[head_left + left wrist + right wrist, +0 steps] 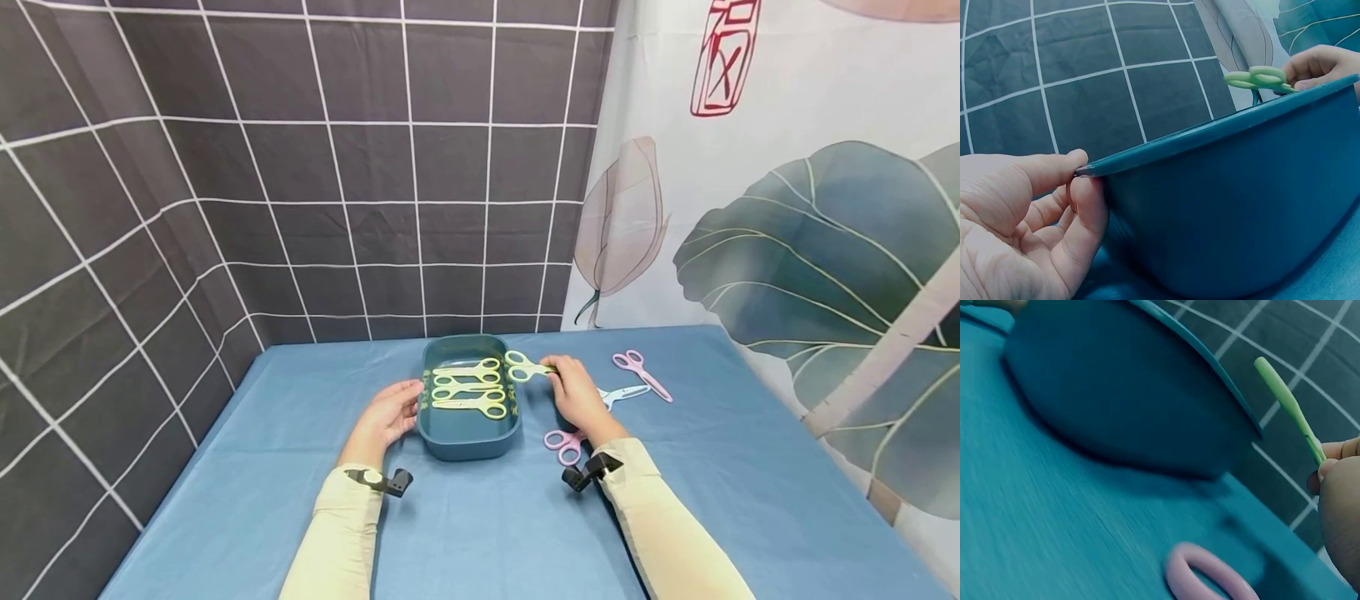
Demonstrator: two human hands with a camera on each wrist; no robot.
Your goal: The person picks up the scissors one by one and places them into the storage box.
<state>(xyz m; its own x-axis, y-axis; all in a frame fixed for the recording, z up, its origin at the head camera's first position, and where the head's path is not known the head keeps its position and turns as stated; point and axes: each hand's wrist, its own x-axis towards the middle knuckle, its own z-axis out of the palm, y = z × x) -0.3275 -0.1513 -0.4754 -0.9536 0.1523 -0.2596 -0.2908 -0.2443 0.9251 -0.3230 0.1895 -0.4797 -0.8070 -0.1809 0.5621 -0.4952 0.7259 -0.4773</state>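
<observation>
A dark blue rectangular basin (467,451) stands near the back of the table, three yellow-green scissors (468,405) lying side by side inside it. My left hand (387,419) is at its left side; in the left wrist view, thumb and forefinger pinch the basin's rim (1166,150). Beyond the right rim, my right hand (581,395) holds another pair of yellow-green scissors (527,367) by the blade end, the handle loops pointing left toward the basin. The right wrist view shows these scissors (1285,400) edge-on, raised above the table, fingertips pinching them.
Pink scissors (570,454) lie partly hidden under the right wrist, light blue scissors (628,393) just beyond that hand. More pink scissors (651,379) rest farther right. A blue cloth (480,533) covers the table; a dark checked curtain (375,167) hangs behind it.
</observation>
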